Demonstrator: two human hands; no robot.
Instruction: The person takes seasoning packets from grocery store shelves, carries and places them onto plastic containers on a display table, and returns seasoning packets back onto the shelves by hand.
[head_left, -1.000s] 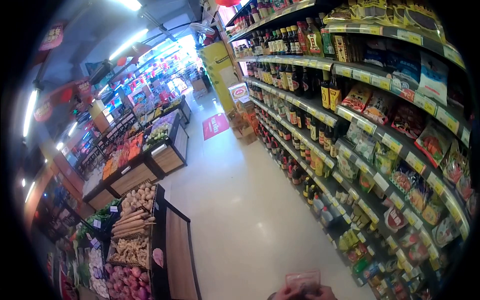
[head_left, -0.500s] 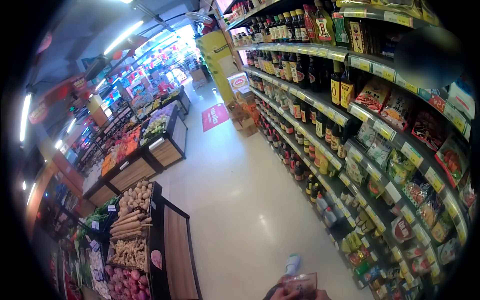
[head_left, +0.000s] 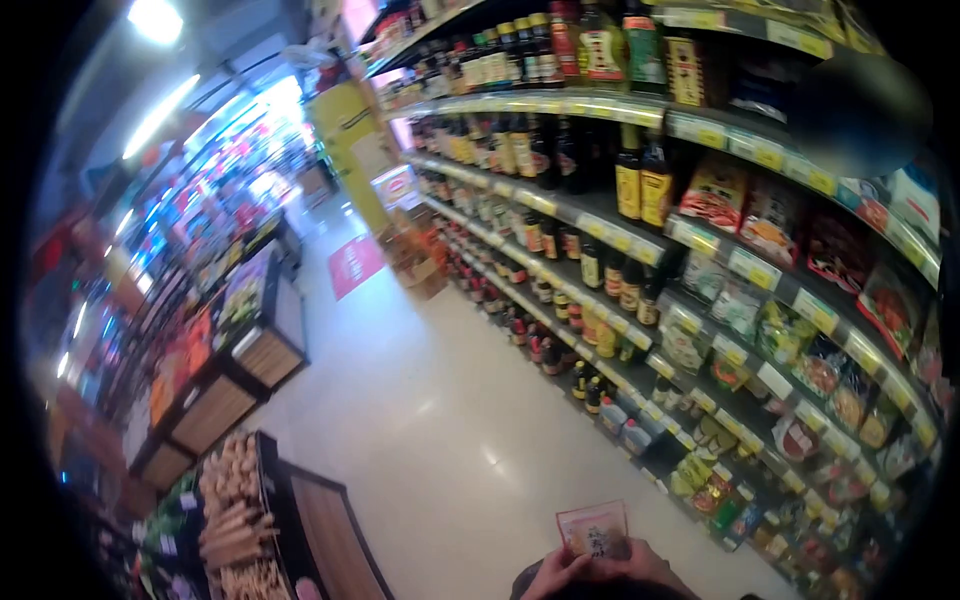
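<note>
Produce (head_left: 235, 530) lies at the far left of my remote view, grouped by kind, I judge so that each sort faces the aisle; its stand (head_left: 325, 530) bounds that side with a dark edge. Next, pale floor (head_left: 420, 430) runs back past a red mat (head_left: 357, 266), leaving me a lane between stand and shelving. At the bottom of the view, the left hand (head_left: 560, 575) pinches a flat packet (head_left: 592, 525) by its lower left, while the right hand (head_left: 648, 570) holds its lower right; this two-sided hold probably keeps the printed face steady and upturned. I cannot tell how the hidden fingers sit beneath. On the right, shelves (head_left: 560, 105) carry bottles (head_left: 640, 185) upright and bagged goods (head_left: 715, 190) with fronts outward, presumably for easy viewing; their tagged edges limit sideways movement, though I cannot judge how near.
</note>
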